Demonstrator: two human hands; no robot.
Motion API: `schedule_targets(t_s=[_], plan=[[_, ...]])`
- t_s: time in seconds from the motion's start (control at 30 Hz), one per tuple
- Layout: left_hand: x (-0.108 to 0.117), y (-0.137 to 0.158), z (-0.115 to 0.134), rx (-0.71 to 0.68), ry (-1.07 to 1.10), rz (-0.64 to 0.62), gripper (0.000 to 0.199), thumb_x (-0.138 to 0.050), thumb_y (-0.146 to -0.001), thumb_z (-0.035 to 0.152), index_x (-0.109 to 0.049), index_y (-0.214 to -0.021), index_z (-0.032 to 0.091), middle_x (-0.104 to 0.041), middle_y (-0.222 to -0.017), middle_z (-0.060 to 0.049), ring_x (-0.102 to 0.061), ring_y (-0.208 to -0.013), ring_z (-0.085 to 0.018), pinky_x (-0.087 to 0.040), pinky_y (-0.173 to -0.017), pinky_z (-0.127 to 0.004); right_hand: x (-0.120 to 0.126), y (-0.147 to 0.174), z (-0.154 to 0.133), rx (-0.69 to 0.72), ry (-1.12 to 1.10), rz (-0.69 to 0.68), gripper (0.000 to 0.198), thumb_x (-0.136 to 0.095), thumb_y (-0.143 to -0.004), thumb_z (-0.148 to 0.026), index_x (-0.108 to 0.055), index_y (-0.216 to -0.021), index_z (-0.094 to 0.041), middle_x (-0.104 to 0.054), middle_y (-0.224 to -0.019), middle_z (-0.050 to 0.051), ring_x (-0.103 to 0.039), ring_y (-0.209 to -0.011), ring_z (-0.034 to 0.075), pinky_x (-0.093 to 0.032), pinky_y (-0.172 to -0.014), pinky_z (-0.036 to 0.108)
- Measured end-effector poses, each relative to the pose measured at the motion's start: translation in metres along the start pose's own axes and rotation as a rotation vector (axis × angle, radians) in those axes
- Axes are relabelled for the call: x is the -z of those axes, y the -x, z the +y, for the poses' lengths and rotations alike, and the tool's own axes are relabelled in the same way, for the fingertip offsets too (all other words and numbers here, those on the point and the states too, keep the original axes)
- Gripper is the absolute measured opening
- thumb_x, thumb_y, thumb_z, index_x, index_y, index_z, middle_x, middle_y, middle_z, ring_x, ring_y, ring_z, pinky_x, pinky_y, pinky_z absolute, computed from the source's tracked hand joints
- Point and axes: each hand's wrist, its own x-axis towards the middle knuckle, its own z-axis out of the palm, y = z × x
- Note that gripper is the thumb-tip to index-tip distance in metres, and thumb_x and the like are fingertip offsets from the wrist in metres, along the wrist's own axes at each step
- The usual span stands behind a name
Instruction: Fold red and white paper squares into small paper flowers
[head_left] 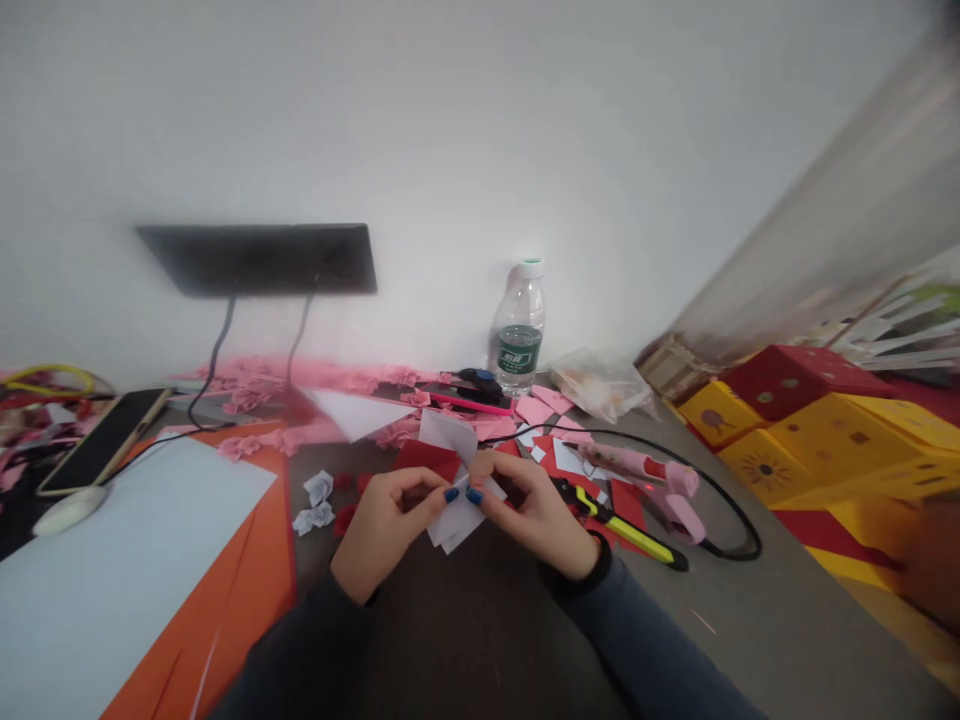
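Both my hands pinch one folded piece of white paper above the grey table. My left hand grips its left side between thumb and fingers. On the right side, my right hand has its thumb and fingertips pressed on the paper close to the left thumb. Flaps of the sheet stick out above and below the fingers. White paper flowers lie to the left of my left hand. A yellow and black utility knife rests just right of my right hand.
A pink glue gun with a black cord lies at right. Behind stand a water bottle and pink paper flowers. White sheets over orange paper, a phone and a mouse cover the left. Yellow and red boxes sit far right.
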Motion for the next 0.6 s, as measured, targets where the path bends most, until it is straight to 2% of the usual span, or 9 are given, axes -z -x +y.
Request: schedule_targets(t_s=[0.1,0.23,0.47,0.6], plan=[[-0.0026,0.0000,-0.0034,0.052,0.116,0.000,0.030,-0.072,-0.076,0.043,-0.070,-0.075,0.013,-0.065,-0.065,-0.002,-0.056,-0.058,-0.013,-0.043,-0.054,-0.021,-0.0020,0.0014,0.0036,-0.025,-0.039,0.030,0.017,-0.061,-0.090,-0.037,-0.056,-0.090,-0.021,-0.058,-0.084,0.002,-0.055,-0.072,0.015,-0.044,-0.061,0.024],[-0.0038,0.0008,-0.0069,0.136,0.237,-0.117,0.042,-0.063,-0.082,0.054,-0.070,-0.082,0.013,-0.067,-0.067,-0.004,-0.059,-0.059,-0.015,-0.047,-0.054,-0.025,-0.0005,0.0032,0.0079,0.001,-0.138,-0.022,0.022,-0.057,-0.094,-0.035,-0.051,-0.114,-0.026,-0.056,-0.103,0.004,-0.059,-0.087,0.016,-0.050,-0.073,0.027],[0.0017,-0.0006,-0.0046,0.134,0.169,-0.069,0.029,-0.076,-0.073,0.042,-0.068,-0.075,0.013,-0.065,-0.063,-0.001,-0.057,-0.058,-0.012,-0.046,-0.053,-0.021,0.0009,0.0031,0.0077,0.029,-0.056,-0.082,0.020,-0.048,-0.099,-0.028,-0.048,-0.118,-0.025,-0.055,-0.104,0.006,-0.057,-0.093,0.018,-0.050,-0.083,0.033],[0.0013,-0.0005,-0.0033,0.125,0.142,-0.052,0.028,-0.075,-0.073,0.040,-0.067,-0.077,0.013,-0.064,-0.064,0.000,-0.058,-0.058,-0.013,-0.047,-0.050,-0.021,0.0018,0.0031,0.0048,0.012,-0.016,-0.094,0.022,-0.046,-0.099,-0.026,-0.045,-0.121,-0.024,-0.056,-0.096,0.004,-0.056,-0.086,0.017,-0.050,-0.079,0.032]])
